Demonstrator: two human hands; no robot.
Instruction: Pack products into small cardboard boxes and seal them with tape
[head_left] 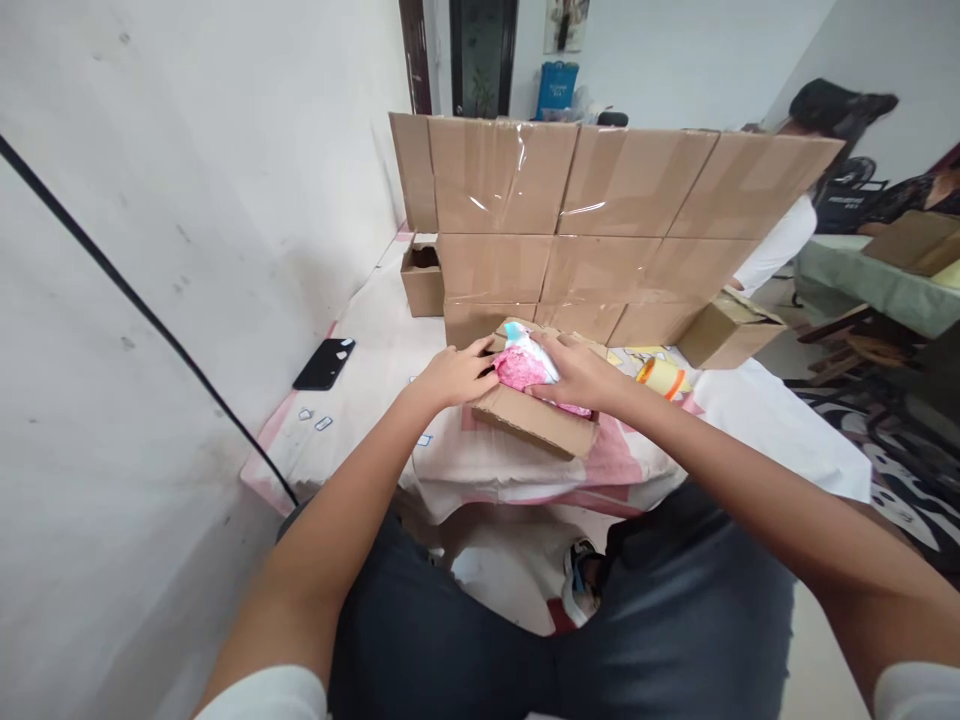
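A small cardboard box [536,420] lies on the cloth-covered table in front of me, its near flap folded outward. In its opening sits a crinkled pink and white plastic package [521,362]. My right hand [574,370] curves over the package's right side, with its fingers on the white part. At the left edge of the package is my left hand [457,375]. Its fingers are spread, and their tips touch the package beside the box's rim. The inside of the box is mostly hidden by the package and both hands.
Behind the box stands a wall of taped cardboard boxes [495,180]. Small boxes flank it at left [424,280] and right [724,330]. A roll of tape [661,378] lies right of my hands. A black phone [325,364] lies left, near the white wall. Another person [780,240] is partly visible behind.
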